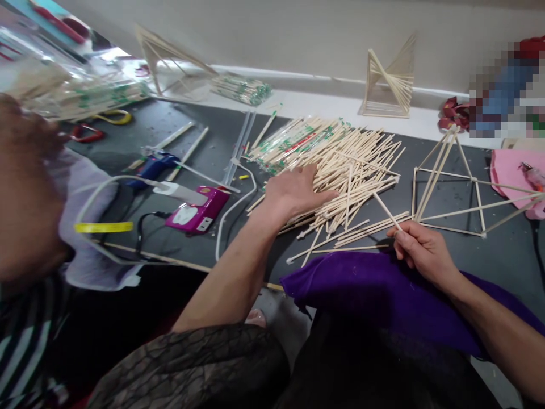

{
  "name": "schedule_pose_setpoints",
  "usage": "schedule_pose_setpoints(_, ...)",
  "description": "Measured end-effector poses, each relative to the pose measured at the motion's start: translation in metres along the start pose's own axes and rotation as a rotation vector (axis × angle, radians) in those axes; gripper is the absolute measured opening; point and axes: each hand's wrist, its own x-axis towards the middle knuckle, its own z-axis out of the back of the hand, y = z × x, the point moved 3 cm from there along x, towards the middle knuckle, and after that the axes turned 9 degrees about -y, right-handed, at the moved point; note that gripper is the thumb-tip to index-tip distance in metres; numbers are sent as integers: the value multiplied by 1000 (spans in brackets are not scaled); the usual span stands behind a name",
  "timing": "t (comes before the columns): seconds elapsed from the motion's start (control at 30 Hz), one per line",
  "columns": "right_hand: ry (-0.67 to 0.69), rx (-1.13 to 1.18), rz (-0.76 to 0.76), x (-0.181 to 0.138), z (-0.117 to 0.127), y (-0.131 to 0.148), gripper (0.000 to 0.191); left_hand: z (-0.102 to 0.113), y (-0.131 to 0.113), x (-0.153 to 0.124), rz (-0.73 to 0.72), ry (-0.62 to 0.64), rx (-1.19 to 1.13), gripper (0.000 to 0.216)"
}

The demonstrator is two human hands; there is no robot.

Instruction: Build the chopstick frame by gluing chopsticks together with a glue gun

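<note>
One thin stick (386,211) slants from the pinch of the right hand (421,250), thumb and fingertips at its lower end, seemingly so its length stays free. The left hand (293,192) rests at the near-left side of the loose stick pile (361,162), thumb spread wide from the fingers, no stick visibly grasped, perhaps steadying the heap. Purple cloth (357,289) lies along the front edge of the dark table (170,113), probably shielding the lap. Bare surface narrows between pile and stick frame (474,180); leftward, a white cable (219,233) and magenta socket block (198,210) limit movement.
</note>
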Motion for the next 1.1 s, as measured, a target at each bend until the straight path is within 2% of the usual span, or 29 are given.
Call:
schedule_pose_setpoints(0.07, 2, 3, 5, 0, 0, 0, 32, -4, -2, 4, -15, 22, -25, 87)
schedule_pose_setpoints(0.23, 0, 15, 2, 1, -1, -1, 29, -11, -5, 11, -47, 32, -58, 76)
schedule_pose_setpoints(0.6, -26, 14, 25, 3, 0, 1, 29, 5, -18, 20, -45, -1, -71, 56)
schedule_pose_setpoints(0.7, -33, 18, 31, 3, -1, 2, 29, 17, -22, 15, -29, -72, -24, 51)
schedule_pose_setpoints(0.77, -30, 25, 36, 3, -1, 3, 29, 26, -25, 10, -41, -194, 18, 46)
schedule_pose_setpoints(0.87, -26, 27, 41, 3, 0, 2, 28, 32, -32, 2, -140, -353, 88, 48)
schedule_pose_setpoints(1.1, -23, 10, 37, 0, 0, 4, 32, 11, -38, -16, -332, -346, 107, 64)
